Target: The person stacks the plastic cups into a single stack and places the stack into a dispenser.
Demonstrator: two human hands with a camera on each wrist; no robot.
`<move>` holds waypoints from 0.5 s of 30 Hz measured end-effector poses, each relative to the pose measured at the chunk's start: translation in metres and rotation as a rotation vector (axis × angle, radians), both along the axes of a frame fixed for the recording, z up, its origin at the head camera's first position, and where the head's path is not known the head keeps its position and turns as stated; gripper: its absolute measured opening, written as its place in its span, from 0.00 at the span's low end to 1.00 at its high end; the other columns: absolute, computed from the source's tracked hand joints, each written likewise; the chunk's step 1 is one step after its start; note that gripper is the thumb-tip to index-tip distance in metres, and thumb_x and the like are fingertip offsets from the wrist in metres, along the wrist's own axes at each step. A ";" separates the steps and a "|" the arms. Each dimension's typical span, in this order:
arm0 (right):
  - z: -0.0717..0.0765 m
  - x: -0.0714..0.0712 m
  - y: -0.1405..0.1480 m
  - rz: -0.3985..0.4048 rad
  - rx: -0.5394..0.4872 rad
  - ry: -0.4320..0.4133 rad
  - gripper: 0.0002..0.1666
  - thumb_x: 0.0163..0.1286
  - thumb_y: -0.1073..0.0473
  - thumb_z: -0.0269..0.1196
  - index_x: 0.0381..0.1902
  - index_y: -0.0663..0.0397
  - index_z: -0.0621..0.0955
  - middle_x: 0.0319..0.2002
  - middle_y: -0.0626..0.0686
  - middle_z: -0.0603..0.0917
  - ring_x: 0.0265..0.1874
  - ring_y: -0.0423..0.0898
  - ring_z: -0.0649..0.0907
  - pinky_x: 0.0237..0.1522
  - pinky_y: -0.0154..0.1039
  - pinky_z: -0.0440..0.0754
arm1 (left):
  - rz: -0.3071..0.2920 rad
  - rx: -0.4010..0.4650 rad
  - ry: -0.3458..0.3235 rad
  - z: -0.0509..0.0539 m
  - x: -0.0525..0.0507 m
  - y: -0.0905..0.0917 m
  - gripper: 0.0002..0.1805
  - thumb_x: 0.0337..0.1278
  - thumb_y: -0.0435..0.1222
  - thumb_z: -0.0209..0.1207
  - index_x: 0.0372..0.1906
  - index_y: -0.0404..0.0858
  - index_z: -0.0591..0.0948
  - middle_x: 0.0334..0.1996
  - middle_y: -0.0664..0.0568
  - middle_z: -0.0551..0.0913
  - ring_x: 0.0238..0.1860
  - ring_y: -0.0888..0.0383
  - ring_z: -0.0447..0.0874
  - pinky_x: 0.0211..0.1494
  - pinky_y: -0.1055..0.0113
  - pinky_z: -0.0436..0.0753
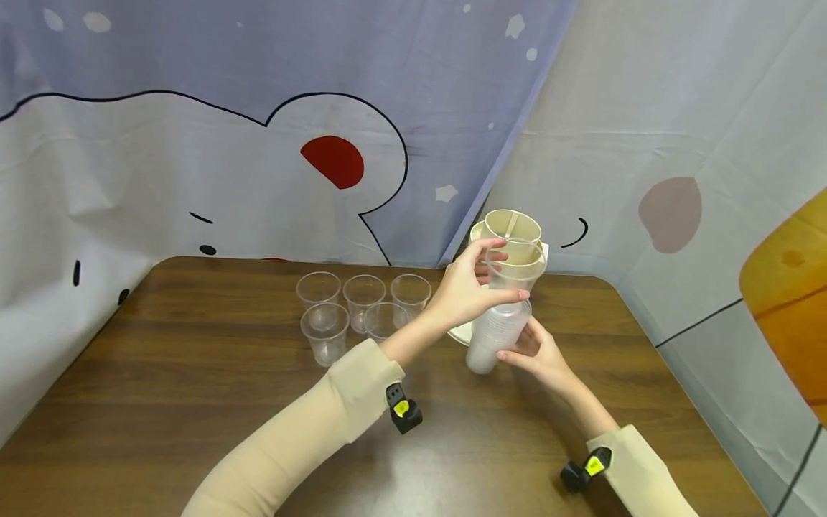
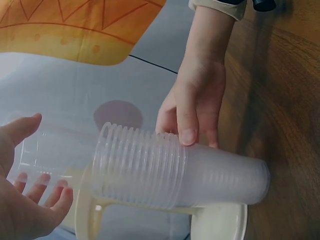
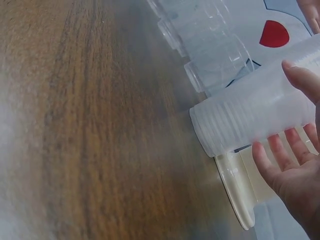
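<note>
A nested stack of clear plastic cups (image 1: 496, 334) leans to the right above the table, its lower end close to the wood. Around its side my right hand (image 1: 541, 359) grips it, thumb in front and fingers behind. My left hand (image 1: 466, 286) holds a single clear cup (image 2: 47, 152) at the top of the stack, thumb on one side and fingers on the other. In the left wrist view this cup sits mostly clear of the stack's rims; whether its base is still inside the top cup cannot be told.
Several clear cups (image 1: 325, 334) stand upright in two rows left of my hands. Behind the stack is a cream-coloured holder (image 1: 513, 224) with round openings and a flat base (image 1: 461, 333). A printed curtain (image 1: 258, 187) hangs along the table's back edge.
</note>
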State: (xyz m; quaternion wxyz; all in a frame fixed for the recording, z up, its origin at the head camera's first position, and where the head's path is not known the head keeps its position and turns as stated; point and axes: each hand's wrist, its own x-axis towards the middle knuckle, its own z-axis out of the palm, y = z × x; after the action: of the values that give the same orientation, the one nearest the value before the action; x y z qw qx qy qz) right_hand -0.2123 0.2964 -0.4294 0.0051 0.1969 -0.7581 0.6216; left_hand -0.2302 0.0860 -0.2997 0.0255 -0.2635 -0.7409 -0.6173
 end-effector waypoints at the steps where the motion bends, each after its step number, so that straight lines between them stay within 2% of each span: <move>1: 0.001 0.000 0.000 -0.004 0.007 0.002 0.45 0.57 0.73 0.67 0.70 0.57 0.61 0.55 0.38 0.78 0.52 0.35 0.81 0.50 0.32 0.82 | -0.001 -0.004 -0.001 -0.001 0.000 0.000 0.42 0.42 0.37 0.74 0.66 0.42 0.67 0.57 0.46 0.79 0.54 0.50 0.82 0.58 0.68 0.80; 9: 0.001 -0.001 -0.002 -0.015 0.023 0.010 0.45 0.57 0.73 0.67 0.70 0.58 0.60 0.54 0.37 0.78 0.51 0.35 0.81 0.50 0.32 0.82 | 0.003 -0.029 0.006 -0.005 -0.004 0.003 0.42 0.41 0.37 0.74 0.65 0.43 0.68 0.57 0.47 0.80 0.53 0.52 0.82 0.57 0.68 0.80; 15: -0.001 -0.002 -0.002 -0.018 0.023 0.020 0.46 0.57 0.73 0.67 0.70 0.59 0.60 0.55 0.37 0.78 0.52 0.34 0.81 0.50 0.32 0.82 | 0.006 -0.045 0.003 -0.008 -0.005 0.003 0.42 0.41 0.37 0.74 0.65 0.42 0.68 0.57 0.47 0.80 0.52 0.51 0.82 0.58 0.61 0.80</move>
State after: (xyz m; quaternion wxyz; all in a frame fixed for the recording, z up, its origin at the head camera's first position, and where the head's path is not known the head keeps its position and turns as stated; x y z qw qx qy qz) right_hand -0.2140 0.2940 -0.4301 0.0159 0.1964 -0.7669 0.6108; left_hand -0.2355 0.0887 -0.3073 0.0225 -0.2629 -0.7552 -0.6000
